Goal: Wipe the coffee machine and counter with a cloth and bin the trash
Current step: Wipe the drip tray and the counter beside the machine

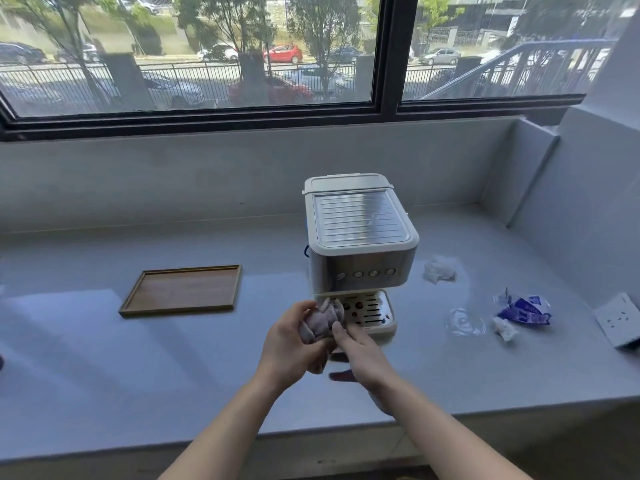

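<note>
Two hands meet on one bunched cloth [320, 323]: the left hand [287, 344] grips it with curled fingers, and the right hand [360, 351] pinches its right edge. The cloth is held above the counter [138, 368], just in front of the one coffee machine [360, 237]. The machine stands directly beyond both hands, drip tray [372, 311] nearest, and neither hand is clearly closer. Trash lies right, well apart from the cloth and nearer the right hand. Four pieces counted: white wad [440, 268], clear plastic [464, 322], blue wrapper [524, 310], small white scrap [505, 329]. One wooden tray [183, 291] lies left. No bin is visible.
</note>
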The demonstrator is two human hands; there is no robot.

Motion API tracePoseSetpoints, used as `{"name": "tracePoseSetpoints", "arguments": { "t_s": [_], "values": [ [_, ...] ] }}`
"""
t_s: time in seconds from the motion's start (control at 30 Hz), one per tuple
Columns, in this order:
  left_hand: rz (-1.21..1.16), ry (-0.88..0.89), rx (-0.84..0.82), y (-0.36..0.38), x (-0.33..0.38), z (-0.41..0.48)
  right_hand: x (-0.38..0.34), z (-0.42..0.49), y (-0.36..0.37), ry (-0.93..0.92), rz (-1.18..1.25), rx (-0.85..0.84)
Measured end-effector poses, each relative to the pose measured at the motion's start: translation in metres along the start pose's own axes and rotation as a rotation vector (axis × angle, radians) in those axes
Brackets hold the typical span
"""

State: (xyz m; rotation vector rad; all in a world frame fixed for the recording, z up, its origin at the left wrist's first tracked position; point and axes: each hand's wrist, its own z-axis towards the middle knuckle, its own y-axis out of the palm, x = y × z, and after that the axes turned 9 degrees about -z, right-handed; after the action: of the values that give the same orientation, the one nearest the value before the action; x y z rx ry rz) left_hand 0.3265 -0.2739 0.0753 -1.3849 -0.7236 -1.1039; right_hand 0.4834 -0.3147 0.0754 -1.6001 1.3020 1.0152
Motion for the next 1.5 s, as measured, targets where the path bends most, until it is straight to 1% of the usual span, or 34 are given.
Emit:
{"name": "tracePoseSetpoints", "arguments": {
  "t_s": [0.03, 0.07, 0.13, 0.17, 0.27, 0.33, 0.4, 0.43, 0.53, 0.6, 0.7, 0.77, 0.8, 0.87, 0.93, 1.03, 1.07, 1.13, 1.23, 1.33, 1.4, 1.47, 1.5],
  "values": [
    [0.009, -0.001, -0.029, 0.004, 0.0, -0.003, 0.005, 0.002, 0.003, 0.048, 0.154, -0.033],
    [0.005, -0.009, -0.058, 0.009, -0.001, -0.006, 0.009, 0.004, 0.006, 0.057, 0.235, -0.052],
    [-0.02, -0.026, -0.108, 0.017, -0.004, -0.011, 0.014, 0.01, 0.014, 0.051, 0.281, -0.053],
    [-0.024, -0.032, -0.125, 0.02, -0.005, -0.012, 0.016, 0.013, 0.019, 0.055, 0.288, -0.028],
    [0.013, 0.026, -0.191, 0.021, -0.009, -0.016, 0.023, 0.022, 0.024, 0.064, 0.278, 0.146],
    [0.036, 0.048, -0.258, 0.014, -0.017, -0.017, 0.029, 0.027, 0.018, 0.08, 0.226, 0.262],
    [0.101, 0.034, -0.306, 0.003, -0.031, -0.017, 0.036, 0.029, 0.007, 0.057, 0.074, 0.35],
    [0.158, 0.024, -0.312, -0.003, -0.039, -0.016, 0.04, 0.03, 0.001, 0.037, -0.048, 0.381],
    [0.377, -0.015, -0.278, -0.011, -0.066, -0.008, 0.057, 0.033, -0.014, 0.022, -0.507, 0.434],
    [0.483, -0.041, -0.236, -0.006, -0.083, 0.0, 0.073, 0.033, -0.022, 0.017, -0.751, 0.485],
    [0.632, -0.032, -0.235, 0.013, -0.103, 0.014, 0.097, 0.027, -0.032, 0.002, -0.979, 0.563],
    [0.672, -0.039, -0.236, 0.027, -0.113, 0.021, 0.108, 0.027, -0.038, -0.045, -1.131, 0.617],
    [0.668, -0.055, -0.222, 0.033, -0.118, 0.024, 0.111, 0.027, -0.04, -0.105, -1.189, 0.637],
    [0.632, -0.1, -0.184, 0.044, -0.126, 0.029, 0.115, 0.029, -0.043, -0.276, -1.2, 0.673],
    [0.607, -0.125, -0.139, 0.053, -0.132, 0.032, 0.123, 0.031, -0.046, -0.399, -1.212, 0.645],
    [0.626, -0.126, -0.068, 0.064, -0.139, 0.034, 0.138, 0.031, -0.053, -0.373, -1.294, 0.479],
    [0.636, -0.121, -0.054, 0.066, -0.141, 0.034, 0.141, 0.031, -0.057, -0.383, -1.309, 0.462],
    [0.64, -0.11, -0.02, 0.069, -0.143, 0.034, 0.142, 0.031, -0.063, -0.438, -1.279, 0.47],
    [0.646, -0.076, 0.006, 0.07, -0.145, 0.034, 0.141, 0.033, -0.07, -0.548, -1.136, 0.56],
    [0.659, -0.06, 0.016, 0.07, -0.147, 0.033, 0.132, 0.036, -0.078, -0.476, -0.834, 0.653],
    [0.658, -0.066, 0.02, 0.071, -0.147, 0.034, 0.119, 0.044, -0.085, -0.455, -0.655, 0.745],
    [0.666, -0.066, 0.015, 0.071, -0.148, 0.034, 0.105, 0.058, -0.091, -0.456, -0.585, 0.821],
    [0.668, -0.068, 0.014, 0.071, -0.148, 0.035, 0.1, 0.067, -0.093, -0.444, -0.588, 0.821]
  ]
}}
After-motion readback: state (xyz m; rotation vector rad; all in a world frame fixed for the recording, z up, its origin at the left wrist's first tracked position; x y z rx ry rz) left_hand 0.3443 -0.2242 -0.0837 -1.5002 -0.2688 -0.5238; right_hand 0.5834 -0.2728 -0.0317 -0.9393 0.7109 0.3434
